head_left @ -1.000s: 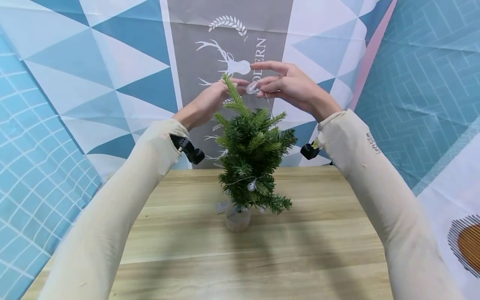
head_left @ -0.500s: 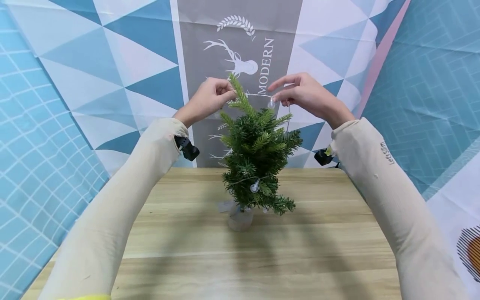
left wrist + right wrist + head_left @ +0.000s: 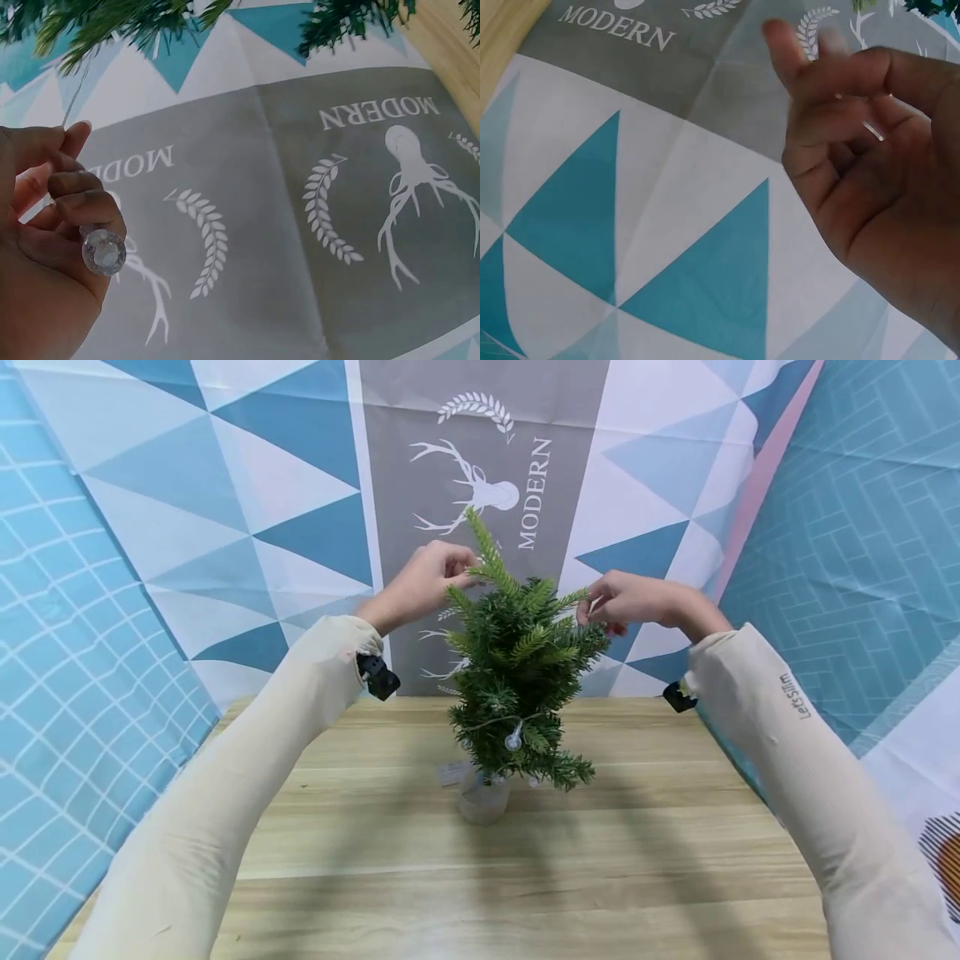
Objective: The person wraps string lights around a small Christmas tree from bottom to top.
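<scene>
A small artificial Christmas tree (image 3: 517, 677) stands upright in a pale pot (image 3: 483, 802). String lights wrap its lower part, where a clear bulb (image 3: 513, 739) hangs in front. My left hand (image 3: 431, 583), just left of the treetop, pinches the thin wire (image 3: 75, 97). Against its curled fingers lies another clear bulb (image 3: 104, 251). Over at the upper right branches, my right hand (image 3: 626, 602) has thumb and fingers bent together. Bits of white wire (image 3: 874, 131) show between these fingers, which are blurred in the right wrist view.
The tree stands on a wooden table (image 3: 360, 860). Close behind it hangs a patterned cloth (image 3: 292, 468) with triangles and deer prints. Blue tiled sheets (image 3: 82, 652) enclose the left side, with another blue sheet (image 3: 862, 527) at right. A paper tag (image 3: 452, 772) lies beside the pot.
The right hand has come down and to the right, from above the treetop to the upper right branches. My left hand has lowered slightly. The bulb between the hands no longer shows in the head view.
</scene>
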The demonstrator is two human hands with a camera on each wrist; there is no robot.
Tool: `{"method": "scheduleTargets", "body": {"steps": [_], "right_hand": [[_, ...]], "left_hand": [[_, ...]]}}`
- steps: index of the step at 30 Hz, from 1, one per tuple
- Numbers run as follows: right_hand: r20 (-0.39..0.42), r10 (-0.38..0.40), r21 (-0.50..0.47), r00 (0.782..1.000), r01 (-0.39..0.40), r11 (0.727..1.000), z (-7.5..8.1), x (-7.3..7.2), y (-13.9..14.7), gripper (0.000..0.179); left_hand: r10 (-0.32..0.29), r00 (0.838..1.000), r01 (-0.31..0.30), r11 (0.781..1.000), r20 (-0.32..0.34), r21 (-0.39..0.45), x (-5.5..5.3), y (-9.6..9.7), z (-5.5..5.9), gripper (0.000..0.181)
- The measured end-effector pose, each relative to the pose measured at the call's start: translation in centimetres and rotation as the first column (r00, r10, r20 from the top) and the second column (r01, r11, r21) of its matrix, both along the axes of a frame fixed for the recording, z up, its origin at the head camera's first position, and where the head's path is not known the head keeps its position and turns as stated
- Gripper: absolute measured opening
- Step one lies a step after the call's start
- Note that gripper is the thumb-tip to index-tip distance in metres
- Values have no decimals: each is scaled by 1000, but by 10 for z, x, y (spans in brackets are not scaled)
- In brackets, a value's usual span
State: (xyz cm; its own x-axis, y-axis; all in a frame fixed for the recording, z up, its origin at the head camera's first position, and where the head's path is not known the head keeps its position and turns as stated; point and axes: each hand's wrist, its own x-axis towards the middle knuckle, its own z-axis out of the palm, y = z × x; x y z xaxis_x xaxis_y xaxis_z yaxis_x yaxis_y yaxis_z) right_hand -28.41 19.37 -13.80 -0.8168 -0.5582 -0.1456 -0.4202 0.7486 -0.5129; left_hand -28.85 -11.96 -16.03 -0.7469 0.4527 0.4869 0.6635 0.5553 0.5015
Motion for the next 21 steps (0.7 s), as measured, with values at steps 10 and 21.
{"method": "scheduleTargets", "body": {"steps": [10, 21], "right_hand": [[49, -16, -51, 999, 19, 999, -26, -5, 14, 48], [31, -14, -172, 999, 19, 985, -56, 2, 13, 51]], "left_hand": [[24, 999, -23, 999, 28, -42, -3, -1, -14, 27], [42, 996, -46, 998, 77, 48, -8, -34, -31, 20]]}}
